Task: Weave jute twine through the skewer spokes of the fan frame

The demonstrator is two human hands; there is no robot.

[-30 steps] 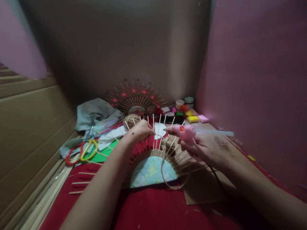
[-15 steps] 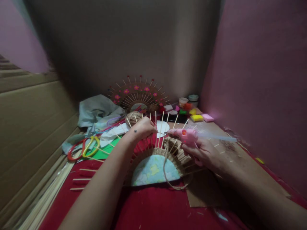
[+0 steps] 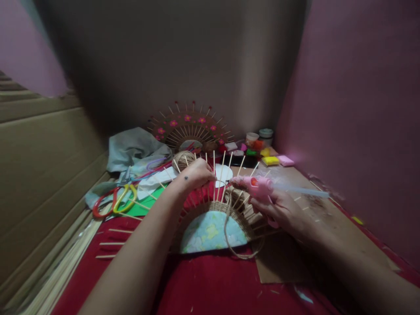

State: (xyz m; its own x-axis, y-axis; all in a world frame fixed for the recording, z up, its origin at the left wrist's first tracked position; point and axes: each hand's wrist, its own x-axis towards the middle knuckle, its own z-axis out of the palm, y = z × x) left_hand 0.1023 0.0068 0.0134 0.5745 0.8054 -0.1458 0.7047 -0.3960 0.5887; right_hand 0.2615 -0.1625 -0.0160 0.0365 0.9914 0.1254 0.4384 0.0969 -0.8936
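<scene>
A half-round fan-like piece (image 3: 210,232) lies before me, its pale blue-green patterned middle edged by a woven twine band (image 3: 215,206) with thin wooden sticks (image 3: 222,168) radiating outward. Above the band, my left hand (image 3: 197,175) is closed in a pinch on a thin strand that looks like twine (image 3: 222,181), among the upper sticks. My right hand (image 3: 278,212) grips a pink glue gun (image 3: 257,186), its nozzle close to that strand, a clear glue stick (image 3: 302,190) poking out behind. A loose loop of twine (image 3: 226,232) hangs over the fan's right side.
A finished-looking flowered fan (image 3: 187,124) leans at the back wall. Around it sit a twine ball (image 3: 183,161), scissors (image 3: 114,203), grey cloth (image 3: 136,151), and clay packets (image 3: 271,161). Cardboard (image 3: 282,267) lies at right on red cloth (image 3: 203,288); a cardboard wall (image 3: 42,162) stands left.
Almost nothing differs. The glue gun and right hand sit very slightly further right; the left hand keeps its pinch in nearly the same place.
</scene>
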